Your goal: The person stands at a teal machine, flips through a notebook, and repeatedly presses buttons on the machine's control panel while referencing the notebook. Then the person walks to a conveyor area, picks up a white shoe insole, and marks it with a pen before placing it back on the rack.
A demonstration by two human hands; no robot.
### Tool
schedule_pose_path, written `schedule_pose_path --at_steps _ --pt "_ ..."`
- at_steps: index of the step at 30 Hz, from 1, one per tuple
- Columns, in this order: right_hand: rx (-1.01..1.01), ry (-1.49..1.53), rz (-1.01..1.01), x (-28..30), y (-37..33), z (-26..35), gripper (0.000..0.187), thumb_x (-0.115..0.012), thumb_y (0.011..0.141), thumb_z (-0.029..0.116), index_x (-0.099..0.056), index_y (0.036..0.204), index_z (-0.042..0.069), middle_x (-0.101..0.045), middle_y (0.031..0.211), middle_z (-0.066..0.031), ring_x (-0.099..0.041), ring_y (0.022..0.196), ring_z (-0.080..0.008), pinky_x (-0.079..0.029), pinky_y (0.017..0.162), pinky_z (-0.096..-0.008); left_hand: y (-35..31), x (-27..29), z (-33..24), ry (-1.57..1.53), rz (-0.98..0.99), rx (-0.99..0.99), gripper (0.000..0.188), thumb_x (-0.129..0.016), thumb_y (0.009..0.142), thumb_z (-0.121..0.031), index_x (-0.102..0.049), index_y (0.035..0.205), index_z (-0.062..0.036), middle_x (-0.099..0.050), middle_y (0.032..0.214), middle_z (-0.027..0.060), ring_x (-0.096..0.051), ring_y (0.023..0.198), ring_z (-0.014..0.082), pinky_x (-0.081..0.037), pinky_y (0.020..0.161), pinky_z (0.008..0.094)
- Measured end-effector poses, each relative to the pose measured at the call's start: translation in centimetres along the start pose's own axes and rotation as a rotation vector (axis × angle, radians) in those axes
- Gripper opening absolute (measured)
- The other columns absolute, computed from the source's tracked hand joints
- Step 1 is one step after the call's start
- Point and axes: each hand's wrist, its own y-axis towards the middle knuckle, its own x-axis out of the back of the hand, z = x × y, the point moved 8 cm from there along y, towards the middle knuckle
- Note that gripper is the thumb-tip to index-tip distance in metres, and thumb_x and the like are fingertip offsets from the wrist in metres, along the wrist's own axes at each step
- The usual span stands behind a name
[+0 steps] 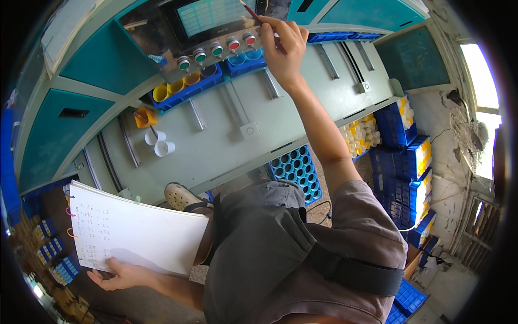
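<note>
My left hand (125, 275) supports a ring-bound notebook (154, 229) from its lower edge, thumb on the open page and fingers beneath. Handwritten lines run down the page's left part. Up at the machine's control panel, my right hand (286, 51) grips a slim dark red pencil (251, 12). Its pale tip points up over the lit screen (216, 19); whether it touches the glass I cannot tell. Below the screen is a row of round push buttons (217, 49), green on the left and red on the right.
Blue trays (194, 96) with yellow and blue cups line the back of the pale machine bed (226, 146). Two white cups (164, 148) and an orange holder (144, 117) sit at its left. A blue crate of round tubes (299, 175) is below; stacked blue crates (388, 178) stand right.
</note>
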Motion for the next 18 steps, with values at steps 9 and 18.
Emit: schedule_pose_path --at_steps 9,18 --pt "-0.014 0.006 0.031 0.0 -0.7 0.0 0.010 -0.071 0.090 0.011 -0.076 0.099 0.014 -0.063 0.071 0.0063 -0.055 0.070 -0.0128 -0.034 0.079 -0.0333 0.2 0.2 0.5 0.094 -0.021 -0.021 0.065 -0.063 0.085 0.000 -0.043 0.146 0.0015 -0.038 0.139 0.0193 -0.049 0.129 0.0360 -0.049 0.106 0.0464" --pt "-0.011 -0.012 0.005 0.2 -0.3 -0.2 0.013 -0.067 0.093 0.007 -0.077 0.102 0.010 -0.073 0.079 0.0057 -0.059 0.075 -0.0104 -0.035 0.081 -0.0310 0.4 0.2 0.2 0.129 -0.013 -0.034 0.066 -0.063 0.085 0.001 -0.042 0.147 -0.0004 -0.037 0.140 0.0183 -0.050 0.129 0.0355 -0.050 0.105 0.0462"
